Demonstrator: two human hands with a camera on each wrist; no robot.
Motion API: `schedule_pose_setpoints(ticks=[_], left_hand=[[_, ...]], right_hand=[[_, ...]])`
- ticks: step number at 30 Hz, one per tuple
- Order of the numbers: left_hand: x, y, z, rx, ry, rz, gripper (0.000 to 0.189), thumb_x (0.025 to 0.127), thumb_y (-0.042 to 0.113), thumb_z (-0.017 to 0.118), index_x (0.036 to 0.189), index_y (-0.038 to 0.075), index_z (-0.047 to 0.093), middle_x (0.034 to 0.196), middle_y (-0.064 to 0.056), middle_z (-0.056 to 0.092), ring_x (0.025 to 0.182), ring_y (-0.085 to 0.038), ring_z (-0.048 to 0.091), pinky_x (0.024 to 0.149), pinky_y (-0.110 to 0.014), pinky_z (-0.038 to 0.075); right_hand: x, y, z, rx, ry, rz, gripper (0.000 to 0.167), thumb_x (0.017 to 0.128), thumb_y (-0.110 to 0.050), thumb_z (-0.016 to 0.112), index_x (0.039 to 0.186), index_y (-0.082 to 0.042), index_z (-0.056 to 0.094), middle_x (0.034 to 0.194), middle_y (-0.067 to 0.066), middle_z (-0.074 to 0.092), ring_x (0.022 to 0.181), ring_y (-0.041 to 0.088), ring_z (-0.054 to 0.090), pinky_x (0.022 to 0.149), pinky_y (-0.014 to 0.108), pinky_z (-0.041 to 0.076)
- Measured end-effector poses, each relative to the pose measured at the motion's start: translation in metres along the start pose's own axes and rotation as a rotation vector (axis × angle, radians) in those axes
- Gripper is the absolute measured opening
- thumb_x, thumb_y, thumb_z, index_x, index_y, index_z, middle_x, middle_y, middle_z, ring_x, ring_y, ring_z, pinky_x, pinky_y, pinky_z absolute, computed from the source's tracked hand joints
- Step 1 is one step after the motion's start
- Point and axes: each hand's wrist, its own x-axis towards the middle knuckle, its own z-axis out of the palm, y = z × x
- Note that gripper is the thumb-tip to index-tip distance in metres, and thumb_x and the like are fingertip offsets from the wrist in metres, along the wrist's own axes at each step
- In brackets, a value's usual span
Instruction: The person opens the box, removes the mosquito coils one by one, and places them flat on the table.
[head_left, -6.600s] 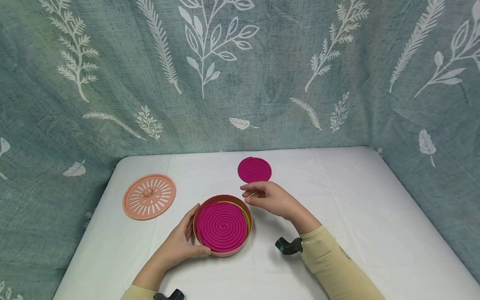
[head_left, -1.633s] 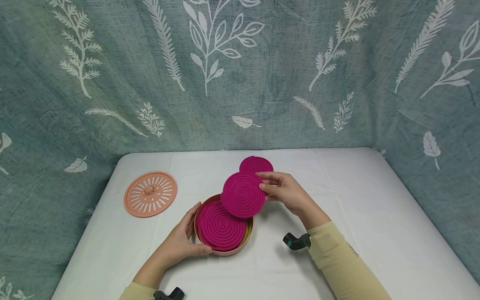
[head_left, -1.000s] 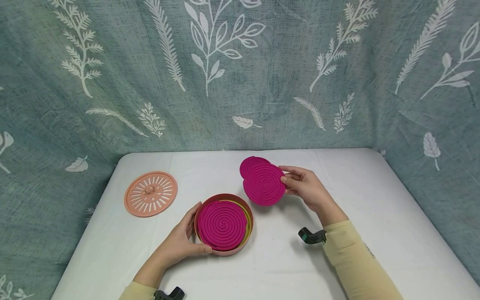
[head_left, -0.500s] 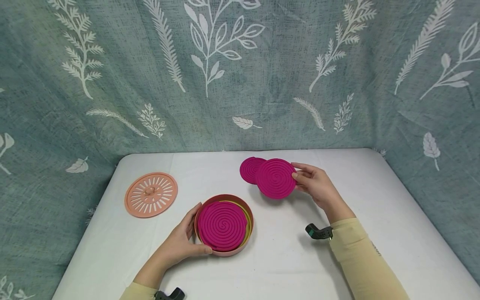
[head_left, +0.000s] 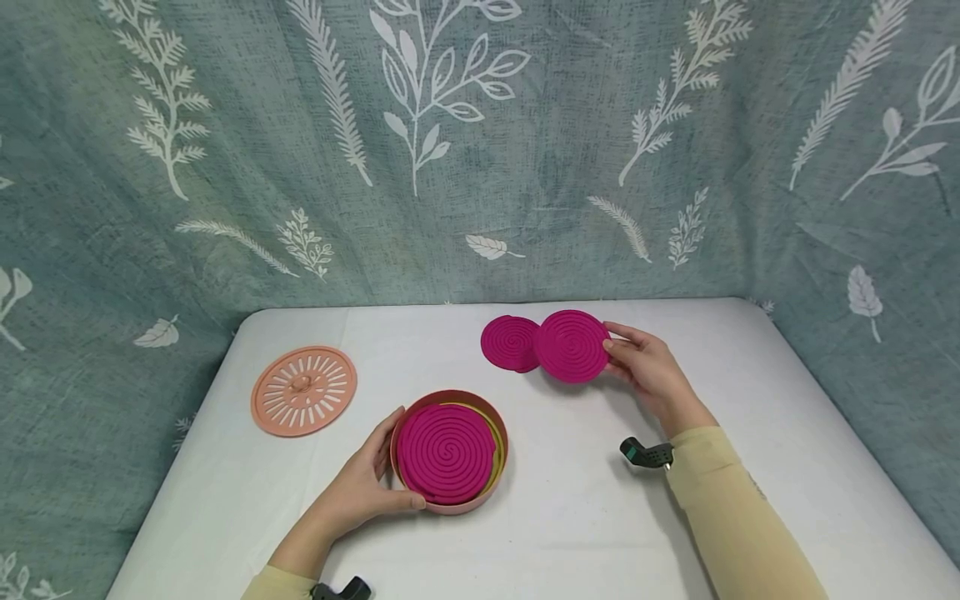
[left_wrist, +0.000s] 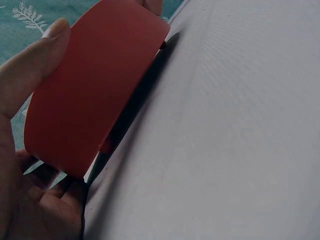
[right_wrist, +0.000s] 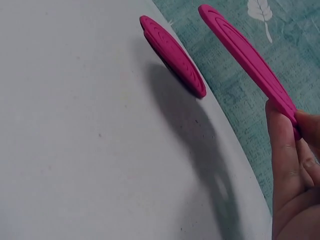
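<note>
Peach slotted lid [head_left: 302,384] near round box [head_left: 459,507]

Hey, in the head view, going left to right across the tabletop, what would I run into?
Slotted peach lid, round container, unheld magenta disc, held magenta disc, right hand.

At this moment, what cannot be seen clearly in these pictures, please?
- Left wrist view: the inside of the round container, hidden by its wall.
- Head view: the round container's floor, hidden by the disc inside.
- Head view: part of the black device at the left wrist, cut off by the bottom edge.
- Right wrist view: part of the right hand, cut off by the picture's edges.
</note>
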Motion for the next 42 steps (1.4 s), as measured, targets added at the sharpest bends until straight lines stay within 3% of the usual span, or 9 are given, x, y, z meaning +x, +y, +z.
schedule_pose_setpoints(ticks=[5, 23, 42], left_hand=[[0.000, 0.000, -0.001, 0.001, -0.001, 0.010, 0.127, 0.058, 0.028, 0.098, 0.159, 0.019, 0.020, 0.160, 0.001, 0.025, 0.147, -0.017, 0.020, 0.117, -0.034, 0.023], [-0.001, 0.000, -0.001, 0.000, 0.002, 0.002, 0.125, 0.059, 0.027, 0.097, 0.158, 0.021, 0.022, 0.160, 0.002, 0.026, 0.147, -0.018, 0.021, 0.117, -0.038, 0.023], [0.000, 0.003, -0.002, -0.020, -0.014, 0.000, 0.128, 0.057, 0.026, 0.098, 0.158, 0.019, 0.021, 0.159, 0.006, 0.028, 0.146, -0.010, 0.021, 0.116, -0.026, 0.023]], right_hand=[[0.006, 0.000, -0.008, 0.042, 0.021, 0.012, 0.056, 0.099, -0.007, 0.061, 0.150, 0.000, 0.038, 0.096, 0.003, 0.069, 0.080, 0.010, 0.068, 0.073, 0.026, 0.061], [0.022, -0.002, -0.025, 0.008, 0.087, 0.090, 0.059, 0.100, -0.009, 0.059, 0.153, -0.004, 0.034, 0.098, 0.002, 0.067, 0.080, 0.008, 0.066, 0.071, 0.023, 0.061], [0.039, 0.012, -0.031, -0.120, 0.164, 0.159, 0.056, 0.102, -0.015, 0.057, 0.154, -0.013, 0.036, 0.114, 0.008, 0.059, 0.082, 0.006, 0.064, 0.077, 0.025, 0.061]])
